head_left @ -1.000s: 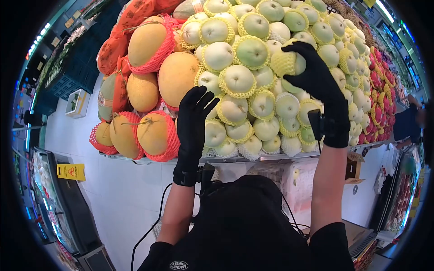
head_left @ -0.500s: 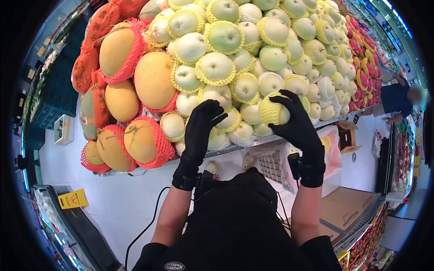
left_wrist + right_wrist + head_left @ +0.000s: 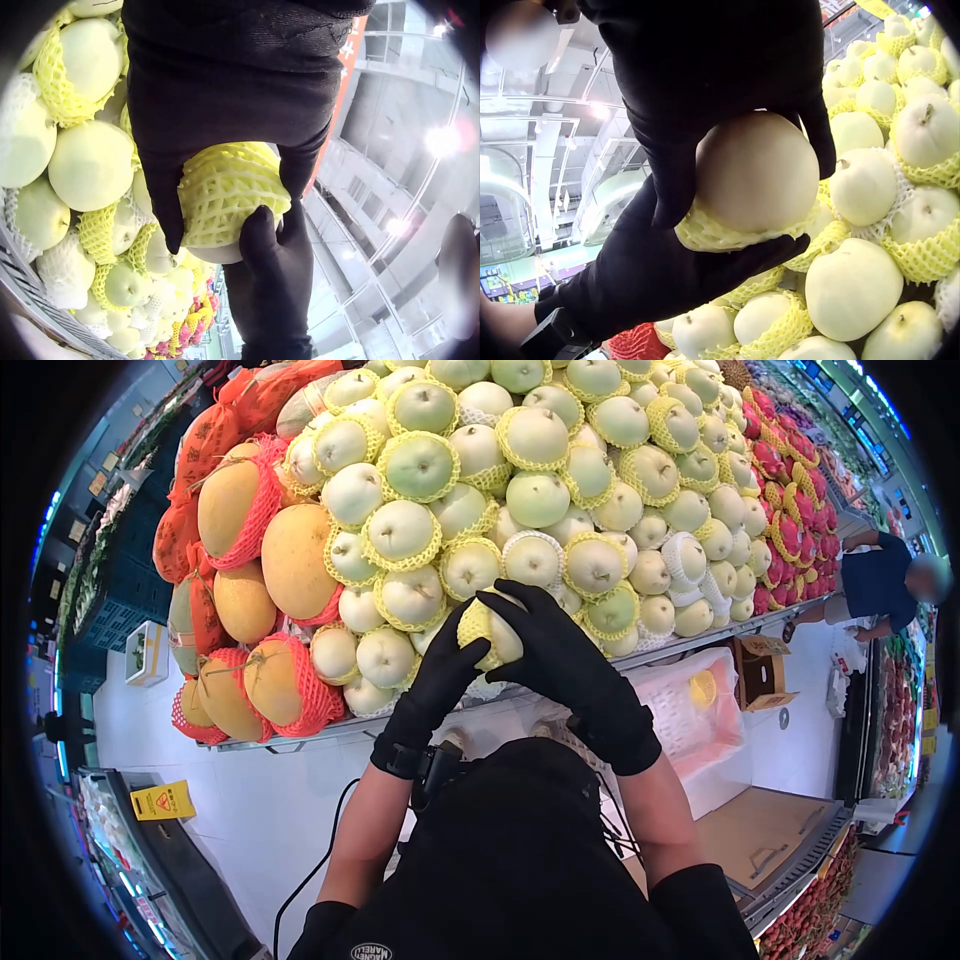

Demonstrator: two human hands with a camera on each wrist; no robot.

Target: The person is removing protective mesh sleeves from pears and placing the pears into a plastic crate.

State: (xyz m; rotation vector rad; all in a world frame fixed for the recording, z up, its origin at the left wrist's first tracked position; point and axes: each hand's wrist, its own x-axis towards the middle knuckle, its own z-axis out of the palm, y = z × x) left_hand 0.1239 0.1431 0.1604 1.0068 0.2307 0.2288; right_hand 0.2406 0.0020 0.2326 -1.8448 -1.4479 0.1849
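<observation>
A pale melon (image 3: 508, 642) with a yellow foam net partly over it is held between both black-gloved hands, close over the front of the fruit pile. My left hand (image 3: 445, 668) grips the netted side, its thumb and fingers around the net. The right hand (image 3: 562, 652) curls around the bare side, thumb below and fingers above. In the left wrist view, the foam net (image 3: 229, 195) covers most of the melon, and the right thumb presses on its edge. In the right wrist view, the melon's bare smooth face (image 3: 757, 172) sticks out of the net.
Pale melons (image 3: 400, 535) in foam nets fill the sloping display. Orange-yellow melons (image 3: 300, 560) lie at left, dragon fruit (image 3: 790, 530) at right. Below the display's edge sit a lined crate (image 3: 690, 700) and a cardboard box (image 3: 765, 672). A person (image 3: 880, 580) stands at far right.
My right hand has lifted a netted melon from the pile and brought it down and left toward the body. The left hand has moved to meet it and now grips it too.
</observation>
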